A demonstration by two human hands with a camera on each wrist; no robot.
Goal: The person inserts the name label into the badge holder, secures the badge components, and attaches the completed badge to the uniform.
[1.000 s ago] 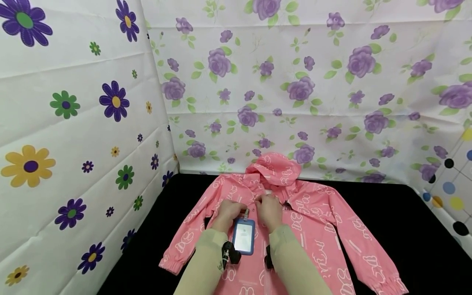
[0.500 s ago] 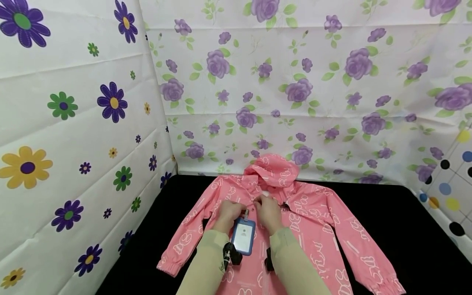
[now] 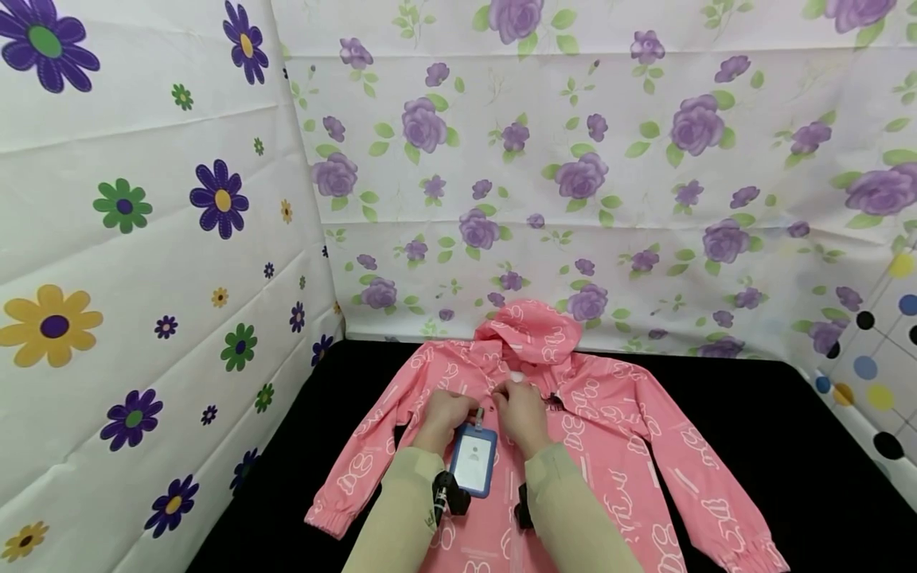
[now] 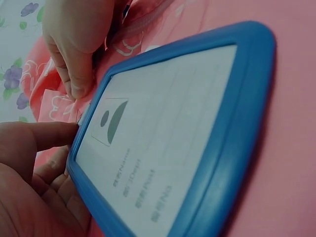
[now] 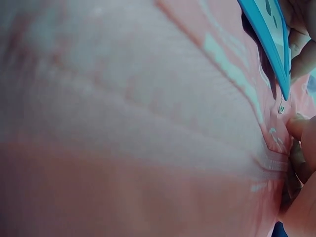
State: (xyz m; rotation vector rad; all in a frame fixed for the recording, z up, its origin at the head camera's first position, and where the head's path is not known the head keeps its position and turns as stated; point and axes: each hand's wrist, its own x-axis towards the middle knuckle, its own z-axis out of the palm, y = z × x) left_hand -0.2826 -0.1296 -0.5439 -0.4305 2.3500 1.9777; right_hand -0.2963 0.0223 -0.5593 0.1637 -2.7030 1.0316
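A pink hooded jacket (image 3: 623,454) with white line drawings lies spread out, its hood (image 3: 533,328) at the far end. On its chest is a blue-framed ID badge holder (image 3: 473,461) with a white card inside. My left hand (image 3: 446,415) pinches the metal clip (image 3: 478,417) at the holder's top, thumb and fingers right at the frame's upper edge in the left wrist view. Beside it, my right hand (image 3: 523,411) pinches the jacket's front edge near the collar. In the right wrist view its fingertips (image 5: 297,126) press into the pink cloth, close below the badge's corner.
The jacket lies on a black-covered table (image 3: 716,398). A white curtain with purple roses (image 3: 458,159) stands behind, and a flower-printed one (image 3: 143,263) at the left. A dotted sheet (image 3: 884,382) borders the right side.
The head view has shifted slightly. Both hands keep nearly the same place on the clip and the jacket, and the badge holder has barely moved.
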